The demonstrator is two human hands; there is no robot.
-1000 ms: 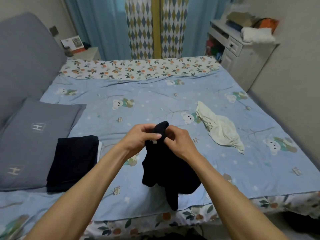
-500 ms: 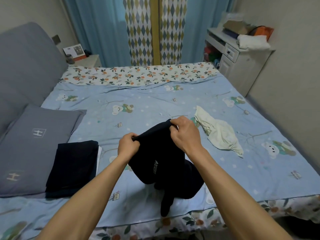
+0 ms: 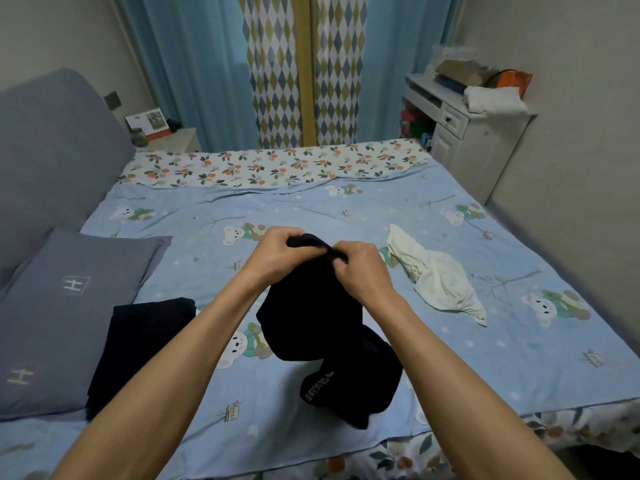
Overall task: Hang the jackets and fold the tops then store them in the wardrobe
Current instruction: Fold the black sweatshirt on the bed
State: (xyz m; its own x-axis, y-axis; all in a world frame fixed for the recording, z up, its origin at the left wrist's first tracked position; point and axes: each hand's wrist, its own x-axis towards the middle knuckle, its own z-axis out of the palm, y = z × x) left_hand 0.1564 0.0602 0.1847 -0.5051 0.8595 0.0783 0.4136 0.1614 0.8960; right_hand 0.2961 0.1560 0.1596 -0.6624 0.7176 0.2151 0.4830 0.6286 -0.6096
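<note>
A black top (image 3: pixel 318 323) hangs bunched above the blue bed (image 3: pixel 311 209), its lower part with small white lettering resting on the sheet. My left hand (image 3: pixel 273 254) grips its upper edge. Close beside it, my right hand (image 3: pixel 360 268) pinches the same edge. A dark navy folded garment (image 3: pixel 138 344) lies flat at the left, beside the grey pillow (image 3: pixel 65 306). A crumpled cream top (image 3: pixel 436 275) lies on the sheet to the right of my hands.
A grey headboard (image 3: pixel 52 161) runs along the left. A white cabinet (image 3: pixel 471 143) with piled items stands at the back right, next to the wall. A small bedside table (image 3: pixel 173 138) and blue curtains (image 3: pixel 194 64) are at the far end.
My hands were spread apart along the black top's edge half a second ago and have come back together at its top. The garment hangs more bunched, lettering now low.
</note>
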